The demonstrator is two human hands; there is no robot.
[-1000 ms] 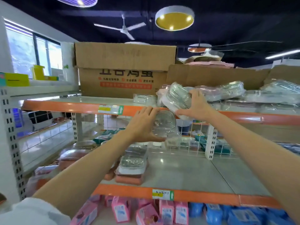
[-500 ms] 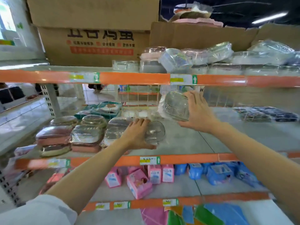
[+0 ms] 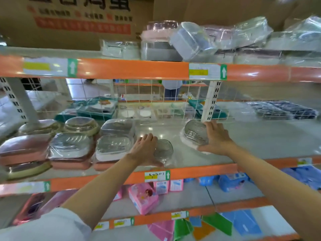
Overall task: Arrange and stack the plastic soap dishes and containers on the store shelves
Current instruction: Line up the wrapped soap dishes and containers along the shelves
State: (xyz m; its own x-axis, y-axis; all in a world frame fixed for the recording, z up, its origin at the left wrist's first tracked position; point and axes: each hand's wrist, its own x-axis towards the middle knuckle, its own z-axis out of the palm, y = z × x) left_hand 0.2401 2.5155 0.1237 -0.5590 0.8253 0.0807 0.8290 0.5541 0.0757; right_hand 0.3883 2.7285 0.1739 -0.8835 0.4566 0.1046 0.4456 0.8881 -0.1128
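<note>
My left hand [image 3: 144,150] grips a clear plastic soap dish [image 3: 164,151] resting low on the middle shelf [image 3: 260,136], just right of the stacked wrapped dishes [image 3: 112,146]. My right hand [image 3: 217,136] holds a wrapped soap dish with a white base [image 3: 194,134], tilted on edge against the shelf surface further right. Stacks of wrapped pink and cream soap dishes [image 3: 69,150] fill the shelf's left side.
The top shelf [image 3: 132,68] carries more wrapped containers [image 3: 191,40] and a cardboard box [image 3: 78,20]. A white upright post [image 3: 211,101] stands just behind my right hand. Pink packets [image 3: 143,197] and blue packets [image 3: 231,182] lie on the lower shelf. A person [image 3: 172,87] stands beyond the wire grid.
Both hands have come down from the top shelf edge to the middle shelf, each carrying its dish. The view has tilted downward.
</note>
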